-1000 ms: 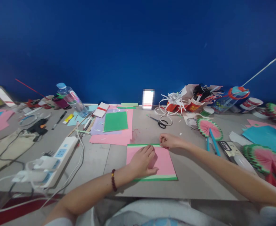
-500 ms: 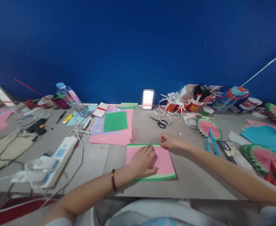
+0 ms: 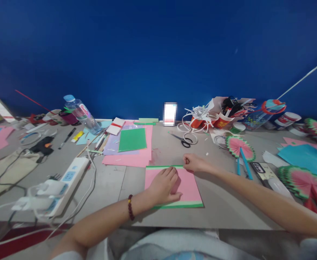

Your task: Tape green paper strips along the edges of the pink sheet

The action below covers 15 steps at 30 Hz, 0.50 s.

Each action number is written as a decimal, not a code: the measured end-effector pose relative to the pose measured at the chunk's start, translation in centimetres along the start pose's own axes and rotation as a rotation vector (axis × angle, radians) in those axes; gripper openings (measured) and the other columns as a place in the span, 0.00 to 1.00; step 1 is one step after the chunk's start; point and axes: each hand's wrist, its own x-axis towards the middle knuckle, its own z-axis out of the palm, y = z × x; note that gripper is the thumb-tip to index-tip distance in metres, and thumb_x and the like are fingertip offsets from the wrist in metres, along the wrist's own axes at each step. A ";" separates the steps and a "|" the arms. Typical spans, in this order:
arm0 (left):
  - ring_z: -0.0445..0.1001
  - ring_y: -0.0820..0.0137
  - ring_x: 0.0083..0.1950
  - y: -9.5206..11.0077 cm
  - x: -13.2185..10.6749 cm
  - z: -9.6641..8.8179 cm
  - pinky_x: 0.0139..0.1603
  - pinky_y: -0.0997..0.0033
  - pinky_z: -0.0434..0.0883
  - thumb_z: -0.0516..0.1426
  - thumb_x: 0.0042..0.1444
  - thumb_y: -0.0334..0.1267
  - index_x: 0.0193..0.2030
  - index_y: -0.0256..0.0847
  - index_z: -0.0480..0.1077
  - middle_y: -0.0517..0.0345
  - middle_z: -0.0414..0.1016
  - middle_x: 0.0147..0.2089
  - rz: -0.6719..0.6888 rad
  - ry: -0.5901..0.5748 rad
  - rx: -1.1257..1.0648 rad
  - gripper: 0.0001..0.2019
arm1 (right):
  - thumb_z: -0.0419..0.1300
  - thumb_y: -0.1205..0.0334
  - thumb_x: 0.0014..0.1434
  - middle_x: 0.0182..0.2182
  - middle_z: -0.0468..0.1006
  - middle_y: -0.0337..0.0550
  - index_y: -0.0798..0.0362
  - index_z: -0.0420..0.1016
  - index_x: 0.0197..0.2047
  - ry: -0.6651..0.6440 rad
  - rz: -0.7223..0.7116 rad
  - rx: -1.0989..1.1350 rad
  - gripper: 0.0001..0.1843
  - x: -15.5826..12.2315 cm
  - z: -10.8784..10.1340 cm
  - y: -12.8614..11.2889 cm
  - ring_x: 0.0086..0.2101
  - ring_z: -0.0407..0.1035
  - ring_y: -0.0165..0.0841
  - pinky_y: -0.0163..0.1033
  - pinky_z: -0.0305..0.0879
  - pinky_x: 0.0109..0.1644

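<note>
A pink paper sheet [image 3: 188, 187] with white and green strips along its far and near edges lies on the grey table in front of me. My left hand [image 3: 164, 186] rests flat on the sheet, fingers stretched out toward its far edge. My right hand [image 3: 195, 162] is at the sheet's far right corner, fingers curled in a pinch on the green edge strip.
Scissors [image 3: 184, 140] lie beyond the sheet. A green sheet [image 3: 133, 139] sits on stacked pink paper to the left. A power strip [image 3: 66, 182] with cables is at left, a water bottle [image 3: 81, 113] behind. Finished pink paper fans [image 3: 239, 146] and cups lie at right.
</note>
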 end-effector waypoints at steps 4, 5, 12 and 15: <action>0.64 0.50 0.60 0.1 0.0 -0.1 0.60 0.51 0.64 0.59 0.50 0.52 0.55 0.33 0.63 0.38 0.66 0.59 -0.005 -0.001 0.011 0.30 | 0.56 0.75 0.43 0.15 0.62 0.28 0.52 0.59 0.24 0.010 0.001 -0.016 0.10 0.1 0.1 0.1 0.19 0.59 0.25 0.30 0.49 0.23; 0.64 0.50 0.60 0.1 0.0 -0.1 0.60 0.51 0.64 0.58 0.50 0.52 0.55 0.32 0.63 0.38 0.66 0.59 -0.006 0.000 0.014 0.30 | 0.56 0.75 0.44 0.15 0.62 0.28 0.52 0.59 0.24 0.012 0.000 -0.020 0.10 0.2 0.1 0.1 0.20 0.59 0.25 0.30 0.49 0.23; 0.64 0.50 0.60 0.0 0.0 0.1 0.60 0.50 0.63 0.58 0.50 0.52 0.55 0.34 0.63 0.38 0.66 0.59 -0.006 0.002 0.017 0.31 | 0.56 0.74 0.43 0.16 0.64 0.30 0.52 0.60 0.24 0.015 -0.008 -0.030 0.09 0.3 0.1 0.4 0.20 0.60 0.25 0.31 0.49 0.24; 0.64 0.50 0.61 0.0 0.0 0.1 0.60 0.50 0.64 0.58 0.50 0.52 0.55 0.34 0.62 0.37 0.66 0.59 -0.006 0.002 0.010 0.30 | 0.56 0.74 0.44 0.17 0.64 0.30 0.52 0.60 0.25 0.018 -0.016 -0.028 0.09 0.3 0.2 0.5 0.21 0.59 0.25 0.30 0.48 0.23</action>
